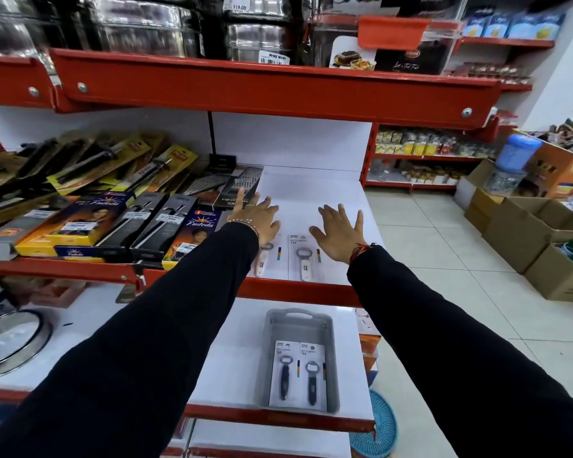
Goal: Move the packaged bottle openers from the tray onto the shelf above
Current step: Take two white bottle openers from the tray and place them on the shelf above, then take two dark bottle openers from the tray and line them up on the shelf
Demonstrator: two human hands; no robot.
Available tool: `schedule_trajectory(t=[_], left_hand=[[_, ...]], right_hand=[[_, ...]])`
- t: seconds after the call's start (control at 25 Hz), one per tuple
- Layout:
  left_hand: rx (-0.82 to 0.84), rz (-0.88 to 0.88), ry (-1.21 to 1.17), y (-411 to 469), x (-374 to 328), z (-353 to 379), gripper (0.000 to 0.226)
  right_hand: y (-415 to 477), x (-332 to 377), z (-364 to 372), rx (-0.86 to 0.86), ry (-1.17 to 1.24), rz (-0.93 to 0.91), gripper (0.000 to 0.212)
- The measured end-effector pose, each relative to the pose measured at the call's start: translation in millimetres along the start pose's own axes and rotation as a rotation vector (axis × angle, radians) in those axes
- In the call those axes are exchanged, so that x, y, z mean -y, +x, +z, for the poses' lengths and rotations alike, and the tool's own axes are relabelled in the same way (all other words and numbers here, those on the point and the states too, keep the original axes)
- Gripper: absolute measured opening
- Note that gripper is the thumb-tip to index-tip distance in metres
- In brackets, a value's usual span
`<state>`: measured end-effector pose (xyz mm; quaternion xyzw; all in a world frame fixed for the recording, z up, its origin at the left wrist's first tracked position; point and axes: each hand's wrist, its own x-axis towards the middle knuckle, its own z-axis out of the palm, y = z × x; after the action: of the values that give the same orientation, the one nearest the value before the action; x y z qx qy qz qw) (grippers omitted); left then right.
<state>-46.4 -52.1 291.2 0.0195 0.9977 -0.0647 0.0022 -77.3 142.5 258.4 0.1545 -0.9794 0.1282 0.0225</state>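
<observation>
A grey plastic tray (272, 358) sits on the lower white shelf and holds two carded bottle openers with black handles (285, 375) (312, 375) side by side. On the upper white shelf (311, 193) lie two carded openers with white handles (267, 259) (303, 259). My left hand (257, 218) is spread flat over the top of the left card. My right hand (339, 231) hovers spread just right of the right card. Neither hand holds anything.
Boxed kitchen tools and graters (153, 223) crowd the upper shelf's left half. A red shelf lip (278, 90) overhangs above. A steel sieve (10, 342) lies at lower left. Cardboard boxes (523, 233) line the aisle floor to the right, and a blue basket (381, 424) sits below.
</observation>
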Motion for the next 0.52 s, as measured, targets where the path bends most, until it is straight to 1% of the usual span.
schedule_trajectory(t=[0.12,0.28,0.4,0.52], left_hand=[[-0.069,0.011,-0.024,-29,-5,-4,0.063],[-0.224,0.059,-0.096,-86,-24,3,0.065],[-0.310,0.089,-0.139,-131,-38,18,0.066],[-0.384,0.144,-0.127,-173,-52,42,0.068]], right_hand=[[-28,1,-9,-0.083,0.011,-0.038,0.064],[-85,4,-9,-0.203,0.009,-0.118,0.064],[-136,8,-1,-0.233,0.005,-0.177,0.066],[-186,13,18,-0.226,-0.002,-0.230,0.065]])
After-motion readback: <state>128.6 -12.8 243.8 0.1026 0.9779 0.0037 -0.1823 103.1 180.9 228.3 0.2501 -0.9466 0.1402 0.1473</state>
